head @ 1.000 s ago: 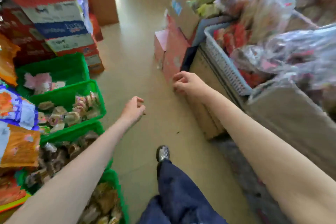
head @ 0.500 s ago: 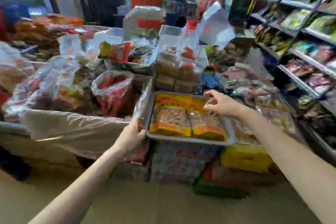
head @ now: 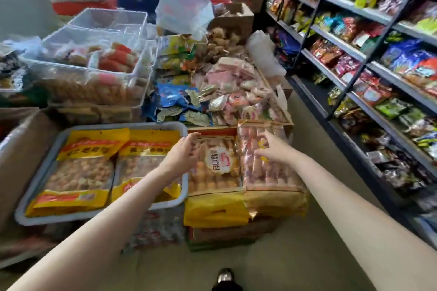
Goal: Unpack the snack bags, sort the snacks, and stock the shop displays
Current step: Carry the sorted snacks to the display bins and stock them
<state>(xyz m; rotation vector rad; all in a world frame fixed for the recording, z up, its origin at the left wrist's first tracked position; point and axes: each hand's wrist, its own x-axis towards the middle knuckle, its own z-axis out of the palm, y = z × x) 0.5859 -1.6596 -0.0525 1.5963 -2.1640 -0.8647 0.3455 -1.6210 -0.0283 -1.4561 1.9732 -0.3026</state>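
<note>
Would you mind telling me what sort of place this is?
Most likely a small snack shop: stocked shelves on the right, a grey tray of yellow packets, and open cartons heaped with wrapped snacks.

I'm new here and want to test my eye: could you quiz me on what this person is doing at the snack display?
1. True or false: the left hand grips a yellow packet.
2. What holds the two yellow-topped packets: A) grey tray, B) black shelf, C) clear tub?
3. Which hand hovers over the pink-tinted long bag?

Key
1. False; both hands look empty.
2. A.
3. The right hand.
</note>
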